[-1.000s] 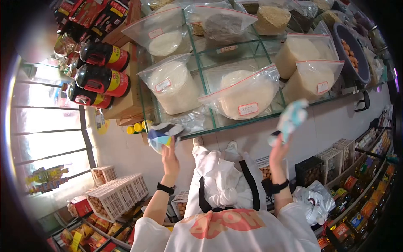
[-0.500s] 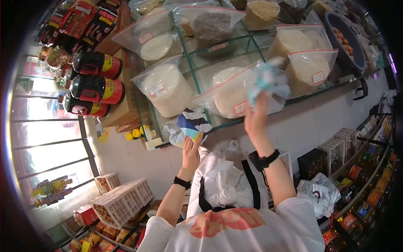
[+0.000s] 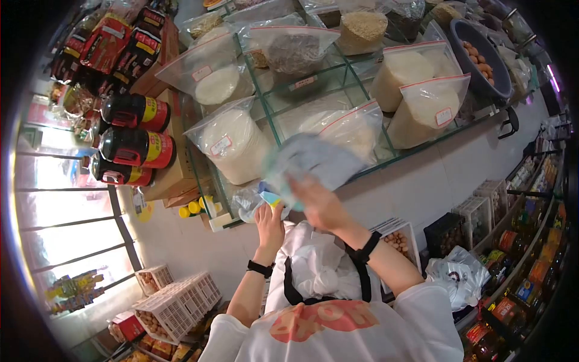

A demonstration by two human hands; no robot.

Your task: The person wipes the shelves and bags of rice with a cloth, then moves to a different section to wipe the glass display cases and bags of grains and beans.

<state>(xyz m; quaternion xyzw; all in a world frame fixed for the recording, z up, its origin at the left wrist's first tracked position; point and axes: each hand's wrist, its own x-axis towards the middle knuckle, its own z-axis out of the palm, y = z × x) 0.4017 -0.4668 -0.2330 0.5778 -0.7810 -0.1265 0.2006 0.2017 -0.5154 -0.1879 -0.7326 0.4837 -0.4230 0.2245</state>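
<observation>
My right hand (image 3: 322,205) grips a pale grey and teal cloth (image 3: 325,158), blurred by motion. It is spread above the front edge of the glass-divided display and hides part of a clear zip bag (image 3: 356,134) of pale grain. Close by on the left, my left hand (image 3: 269,226) is closed on a crumpled plastic bag (image 3: 270,197) with blue and yellow print, at the display's front corner. The cloth covers part of that bag. Behind my left hand stands a bag of white grain (image 3: 236,145) with a red-edged label.
More zip bags of grain (image 3: 425,111) fill the glass compartments (image 3: 274,123). A dark basin of eggs (image 3: 479,60) sits at the far right. Large dark sauce bottles (image 3: 142,148) stand on the left. White crates (image 3: 181,304) and shelved oil bottles (image 3: 506,311) lie lower down.
My right hand has swung left and toward me with the cloth, away from the grain bag, to beside my left hand. My left hand stays at the printed bag.
</observation>
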